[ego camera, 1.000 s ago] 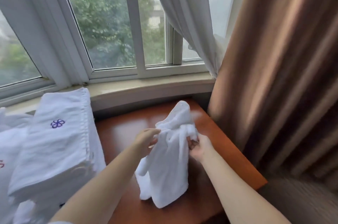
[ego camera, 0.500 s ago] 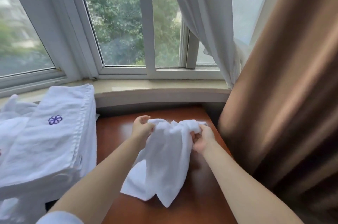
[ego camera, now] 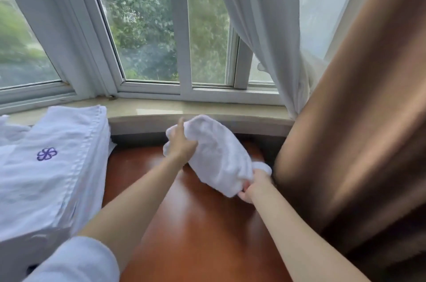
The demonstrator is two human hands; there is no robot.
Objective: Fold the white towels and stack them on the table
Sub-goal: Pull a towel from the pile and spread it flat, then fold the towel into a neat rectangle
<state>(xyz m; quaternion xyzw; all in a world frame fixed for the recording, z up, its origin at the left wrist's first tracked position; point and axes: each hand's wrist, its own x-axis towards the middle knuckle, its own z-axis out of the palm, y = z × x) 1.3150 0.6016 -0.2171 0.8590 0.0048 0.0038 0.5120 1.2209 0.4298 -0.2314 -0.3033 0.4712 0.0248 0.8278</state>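
The left hand point(ego camera: 182, 143) was closed on the far upper corner of a small white towel point(ego camera: 216, 155), fingers curled into the cloth and the forefinger raised along its edge. The right hand point(ego camera: 254, 186) gripped the towel's near lower edge, fingertips tucked under the fabric, just beside the brown curtain point(ego camera: 359, 120). The towel was held stretched between the two hands above the far end of the reddish-brown wooden table point(ego camera: 196, 235); whether its underside touched the table could not be determined.

To the left of the table lay a stack of folded white towels point(ego camera: 46, 178), the top one bearing a purple embroidered flower-shaped emblem point(ego camera: 46, 154). No lettering was legible on it or elsewhere. A pale sleeve point(ego camera: 76, 261) covered the left upper arm at the near edge of the table.

Beyond the table ran a stone window sill point(ego camera: 207, 112), with a white-framed window point(ego camera: 182, 28) above it and a sheer white curtain point(ego camera: 260, 16) hanging next to the brown curtain.
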